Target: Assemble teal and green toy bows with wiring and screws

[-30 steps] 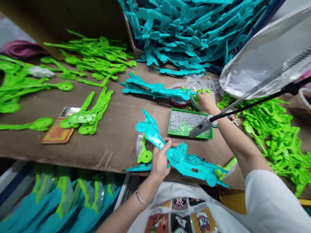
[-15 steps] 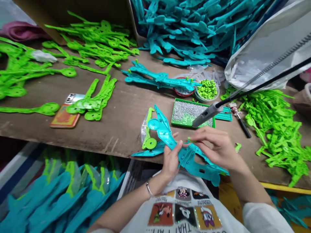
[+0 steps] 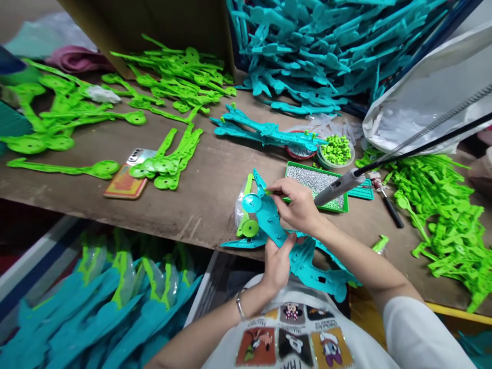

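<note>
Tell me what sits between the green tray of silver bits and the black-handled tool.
In the head view, a small teal tray-like piece lies between the green tray and the black-handled tool.

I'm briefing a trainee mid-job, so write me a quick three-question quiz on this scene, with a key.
1. Which of the person's hands is nearer the pointed upper end of the held turquoise part?
2. What does the round tub hold?
A) silver pieces
B) small lime pieces
C) turquoise parts
3. Fill in: loose lime strips partly cover the ____.

Key: 1. The right hand; the left hand grips lower down. 2. B. 3. Phone.
</note>
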`<action>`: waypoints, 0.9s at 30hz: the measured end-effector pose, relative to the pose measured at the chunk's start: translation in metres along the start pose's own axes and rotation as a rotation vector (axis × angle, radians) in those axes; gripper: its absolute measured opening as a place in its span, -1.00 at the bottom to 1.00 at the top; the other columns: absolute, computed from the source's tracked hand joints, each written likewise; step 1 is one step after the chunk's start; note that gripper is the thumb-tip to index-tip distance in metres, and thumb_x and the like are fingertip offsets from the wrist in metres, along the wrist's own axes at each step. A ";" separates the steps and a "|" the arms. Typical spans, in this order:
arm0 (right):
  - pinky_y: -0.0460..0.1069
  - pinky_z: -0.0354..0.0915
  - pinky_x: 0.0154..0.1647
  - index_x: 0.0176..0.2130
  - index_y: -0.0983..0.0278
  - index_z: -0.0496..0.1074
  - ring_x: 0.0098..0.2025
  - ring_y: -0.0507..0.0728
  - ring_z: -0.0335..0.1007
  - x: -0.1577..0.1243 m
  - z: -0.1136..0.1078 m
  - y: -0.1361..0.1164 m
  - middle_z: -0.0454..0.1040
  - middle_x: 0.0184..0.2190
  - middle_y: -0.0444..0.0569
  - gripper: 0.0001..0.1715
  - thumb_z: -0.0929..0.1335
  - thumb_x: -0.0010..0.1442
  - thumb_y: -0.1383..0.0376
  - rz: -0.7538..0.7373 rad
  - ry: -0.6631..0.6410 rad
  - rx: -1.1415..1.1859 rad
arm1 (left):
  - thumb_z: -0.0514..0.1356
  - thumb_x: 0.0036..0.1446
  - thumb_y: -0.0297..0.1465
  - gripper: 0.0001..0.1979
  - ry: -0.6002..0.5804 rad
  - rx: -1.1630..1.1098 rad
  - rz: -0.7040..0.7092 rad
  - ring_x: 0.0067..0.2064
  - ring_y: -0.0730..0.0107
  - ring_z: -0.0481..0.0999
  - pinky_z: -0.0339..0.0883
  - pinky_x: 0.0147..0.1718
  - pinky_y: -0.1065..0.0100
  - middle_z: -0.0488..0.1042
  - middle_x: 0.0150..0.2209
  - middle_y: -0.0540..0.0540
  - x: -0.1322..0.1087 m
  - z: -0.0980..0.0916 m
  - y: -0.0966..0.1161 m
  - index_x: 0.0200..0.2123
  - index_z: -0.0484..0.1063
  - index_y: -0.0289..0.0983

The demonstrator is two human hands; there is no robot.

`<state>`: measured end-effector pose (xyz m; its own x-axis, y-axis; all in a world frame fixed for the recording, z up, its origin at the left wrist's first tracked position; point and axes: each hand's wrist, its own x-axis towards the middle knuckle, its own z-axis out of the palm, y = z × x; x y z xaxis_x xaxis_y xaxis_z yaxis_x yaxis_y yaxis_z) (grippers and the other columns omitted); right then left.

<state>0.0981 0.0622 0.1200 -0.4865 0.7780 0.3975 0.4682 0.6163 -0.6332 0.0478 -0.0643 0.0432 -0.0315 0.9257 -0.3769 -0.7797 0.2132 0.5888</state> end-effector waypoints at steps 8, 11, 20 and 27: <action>0.05 0.48 -0.09 -0.16 0.27 0.53 -0.17 0.12 0.55 0.006 -0.004 -0.006 0.60 -0.20 0.03 -0.86 0.35 0.31 0.37 0.114 -0.068 0.009 | 0.39 0.15 -0.23 -0.78 0.010 0.169 0.007 -0.20 0.21 0.62 0.46 -0.07 0.23 0.62 -0.29 -0.08 -0.003 -0.002 0.003 -0.29 0.52 -0.26; 0.04 0.47 -0.11 -0.18 0.26 0.54 -0.20 0.12 0.56 0.009 -0.007 -0.010 0.61 -0.22 0.02 -0.86 0.36 0.28 0.38 0.158 -0.106 -0.022 | 0.36 0.19 -0.22 -0.77 0.006 0.238 0.019 -0.24 0.23 0.61 0.45 -0.10 0.24 0.61 -0.34 -0.07 -0.003 -0.004 0.002 -0.35 0.52 -0.26; 0.04 0.48 -0.14 -0.19 0.31 0.56 -0.23 0.12 0.58 0.014 -0.008 -0.014 0.63 -0.24 0.04 -0.82 0.35 0.25 0.40 0.166 -0.123 -0.058 | 0.37 0.18 -0.19 -0.75 0.012 0.298 0.038 -0.26 0.22 0.61 0.45 -0.11 0.25 0.61 -0.35 -0.07 -0.005 -0.002 0.006 -0.35 0.53 -0.26; 0.03 0.48 -0.03 -0.07 0.24 0.57 -0.12 0.09 0.56 0.016 -0.024 -0.011 0.63 -0.16 -0.02 -0.76 0.37 0.29 0.39 0.125 -0.234 0.023 | 0.39 0.15 -0.19 -0.75 -0.043 0.234 -0.041 -0.23 0.19 0.64 0.51 -0.10 0.22 0.62 -0.34 -0.08 -0.005 0.002 0.022 -0.32 0.53 -0.25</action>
<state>0.1027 0.0713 0.1489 -0.5841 0.7972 0.1526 0.5199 0.5119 -0.6839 0.0325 -0.0634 0.0592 0.0279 0.9262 -0.3761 -0.6137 0.3128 0.7249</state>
